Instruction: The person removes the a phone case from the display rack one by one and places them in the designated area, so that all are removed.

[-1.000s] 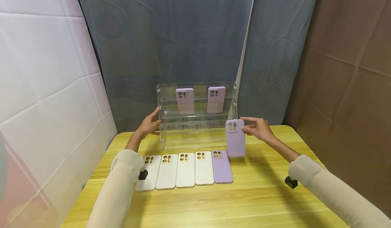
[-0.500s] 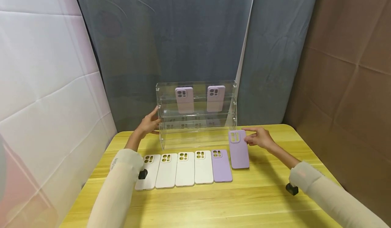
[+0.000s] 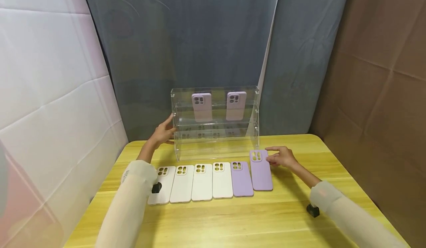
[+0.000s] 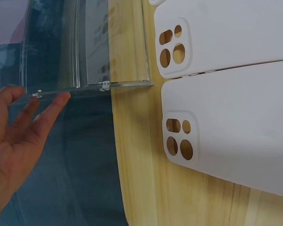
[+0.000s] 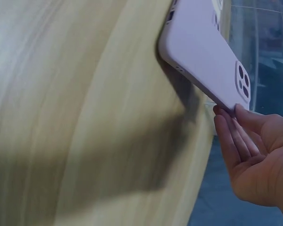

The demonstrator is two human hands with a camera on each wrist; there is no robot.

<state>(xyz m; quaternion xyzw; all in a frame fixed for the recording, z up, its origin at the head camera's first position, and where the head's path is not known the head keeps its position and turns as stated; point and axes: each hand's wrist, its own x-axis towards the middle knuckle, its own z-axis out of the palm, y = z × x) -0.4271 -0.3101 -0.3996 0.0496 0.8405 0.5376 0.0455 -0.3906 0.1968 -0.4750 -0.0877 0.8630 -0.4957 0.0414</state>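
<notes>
Phone case [image 3: 261, 175], lilac, rectangular, smooth-looking, sits just left of the right hand [image 3: 281, 157], the nearer of 2, whose thumb and fingers pinch its right edge near the camera end. Its long axis points away from the person, camera end raised off the yellow wood-grain table [image 3: 213, 226]. The left hand [image 3: 163, 133], fingers apart, touches the clear acrylic tiered stand [image 3: 216, 124].

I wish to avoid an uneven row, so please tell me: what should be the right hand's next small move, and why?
Most likely, the right hand should gently lower the camera-hole end of the held purple case onto the table. It pinches that case by its edge, that end appears raised in the right wrist view, and the neighbouring purple case lies flat.
</notes>
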